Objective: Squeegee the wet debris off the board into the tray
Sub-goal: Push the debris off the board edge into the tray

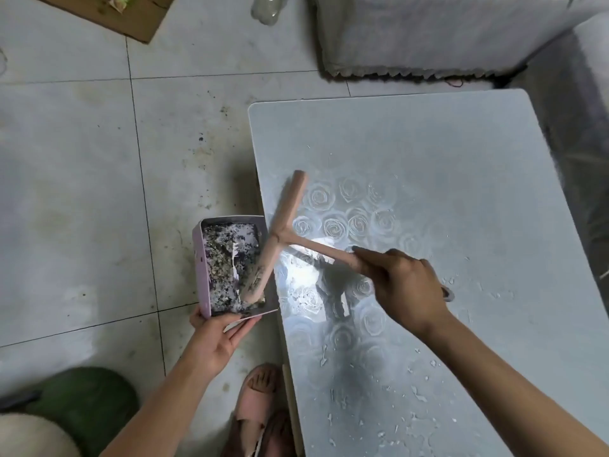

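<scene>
Beside board (428, 153), held tray (201, 258), slippered foot (258, 394), cardboard (131, 18), bottle (267, 8)

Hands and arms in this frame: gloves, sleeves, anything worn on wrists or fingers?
No gloves: the left hand and right hand are both bare. The left forearm and right forearm are bare up to the frame edge, with no sleeve in view. No watch, bracelet or ring shows on either.
</scene>
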Tool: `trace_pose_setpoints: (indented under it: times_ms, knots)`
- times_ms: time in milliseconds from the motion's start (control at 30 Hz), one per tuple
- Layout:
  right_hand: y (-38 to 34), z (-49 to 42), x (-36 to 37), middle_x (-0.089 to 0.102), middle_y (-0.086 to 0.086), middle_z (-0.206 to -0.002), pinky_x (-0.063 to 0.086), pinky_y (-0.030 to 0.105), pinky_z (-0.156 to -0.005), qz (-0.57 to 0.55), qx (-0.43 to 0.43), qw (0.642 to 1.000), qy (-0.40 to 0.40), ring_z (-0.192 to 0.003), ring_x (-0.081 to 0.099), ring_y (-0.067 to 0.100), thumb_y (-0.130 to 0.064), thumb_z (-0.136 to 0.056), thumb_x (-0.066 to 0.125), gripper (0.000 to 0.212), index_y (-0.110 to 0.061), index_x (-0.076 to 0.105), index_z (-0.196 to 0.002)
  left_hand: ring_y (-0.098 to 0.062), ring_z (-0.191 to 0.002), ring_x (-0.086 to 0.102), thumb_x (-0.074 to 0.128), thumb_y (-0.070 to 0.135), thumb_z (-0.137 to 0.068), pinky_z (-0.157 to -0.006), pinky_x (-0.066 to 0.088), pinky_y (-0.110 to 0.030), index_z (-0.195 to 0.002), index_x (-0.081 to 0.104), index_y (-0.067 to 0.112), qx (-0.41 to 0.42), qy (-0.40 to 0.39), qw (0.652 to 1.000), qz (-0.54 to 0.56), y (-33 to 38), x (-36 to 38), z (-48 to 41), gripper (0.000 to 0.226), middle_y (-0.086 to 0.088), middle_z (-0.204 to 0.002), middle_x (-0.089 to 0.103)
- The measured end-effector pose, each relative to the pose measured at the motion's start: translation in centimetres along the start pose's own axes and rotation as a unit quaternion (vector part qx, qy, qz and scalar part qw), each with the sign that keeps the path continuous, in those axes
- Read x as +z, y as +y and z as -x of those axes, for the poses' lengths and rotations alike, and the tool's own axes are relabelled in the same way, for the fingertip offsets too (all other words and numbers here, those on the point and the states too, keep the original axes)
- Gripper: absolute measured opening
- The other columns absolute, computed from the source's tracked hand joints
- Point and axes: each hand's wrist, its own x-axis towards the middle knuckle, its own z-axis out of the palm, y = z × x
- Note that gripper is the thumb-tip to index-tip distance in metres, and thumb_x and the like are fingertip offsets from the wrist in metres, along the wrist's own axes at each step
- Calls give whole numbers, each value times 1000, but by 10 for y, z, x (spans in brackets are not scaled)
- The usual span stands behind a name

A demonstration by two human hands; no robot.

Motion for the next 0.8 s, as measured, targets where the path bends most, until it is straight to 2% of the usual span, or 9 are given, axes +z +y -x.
trace_pose_setpoints:
  times_ms: [133, 300, 367, 467, 500, 567, 633, 733, 800]
  knots:
    - [58, 39, -13, 69, 6, -107, 45, 34, -77, -29, 84, 995, -50, -99, 63, 31, -23, -96, 51, 35, -39, 58, -127, -50, -101, 60, 43, -23, -83, -67, 58, -49, -137, 33, 10, 5, 6, 1000, -7, -7, -5, 10, 64, -32, -133, 47]
    - [152, 129, -37, 70, 2, -106, 49, 38, -83, -2, 203, 976, -80, -102, 63, 28, -28, -96, 54, 31, -37, 60, -125, -49, -115, 53, 41, -22, -85, -65, 57, -48, -142, 30, 9, 6, 13, 1000, -1, -24, -6, 27, 66, -31, -135, 46]
    - [188, 165, -47, 70, 0, -109, 49, 40, -86, -6, 246, 966, -77, -105, 63, 27, -30, -94, 56, 29, -35, 63, -122, -47, -122, 49, 40, -19, -87, -70, 56, -48, -144, 24, 5, -2, 21, 1000, 6, -29, -9, 31, 64, -30, -139, 43]
    - [226, 201, -56, 71, -1, -105, 50, 41, -83, 19, 279, 956, -86, -102, 64, 28, -28, -95, 54, 29, -35, 64, -121, -38, -125, 49, 40, -10, -93, -90, 53, -43, -146, 28, 1, 0, 21, 999, -37, -34, -7, 40, 56, -24, -143, 42]
    - [233, 203, -54, 71, -1, -104, 50, 41, -81, 29, 277, 956, -90, -99, 64, 29, -25, -95, 53, 31, -34, 64, -122, -39, -119, 53, 39, -10, -93, -88, 54, -42, -145, 30, -1, 10, 14, 998, -56, -32, -6, 42, 53, -25, -142, 43]
    - [240, 202, -50, 71, 1, -102, 50, 40, -80, 40, 261, 960, -93, -97, 64, 31, -22, -95, 51, 33, -35, 63, -123, -42, -94, 65, 38, -11, -93, -70, 58, -40, -140, 35, -3, 18, 5, 999, -48, -36, -1, 47, 48, -28, -134, 48]
    - [239, 188, -39, 70, 3, -100, 49, 41, -82, 30, 232, 968, -89, -97, 63, 32, -20, -95, 52, 34, -35, 62, -124, -38, -76, 69, 37, -12, -93, -61, 60, -36, -136, 40, -4, 20, 1, 998, -55, -38, -1, 48, 44, -28, -133, 51]
    - [224, 161, -18, 68, 5, -90, 48, 40, -78, -9, 152, 986, -67, -91, 63, 33, -20, -95, 55, 34, -34, 62, -124, -37, -71, 70, 36, -12, -93, -58, 60, -35, -135, 42, -6, 23, 4, 997, -79, -39, -2, 47, 43, -29, -132, 51]
    - [214, 145, -11, 65, 6, -84, 47, 40, -74, -14, 89, 995, -48, -84, 63, 33, -22, -94, 56, 32, -34, 63, -123, -39, -78, 69, 37, -12, -92, -62, 60, -37, -134, 42, -7, 23, 5, 996, -87, -39, -4, 46, 43, -31, -131, 51]
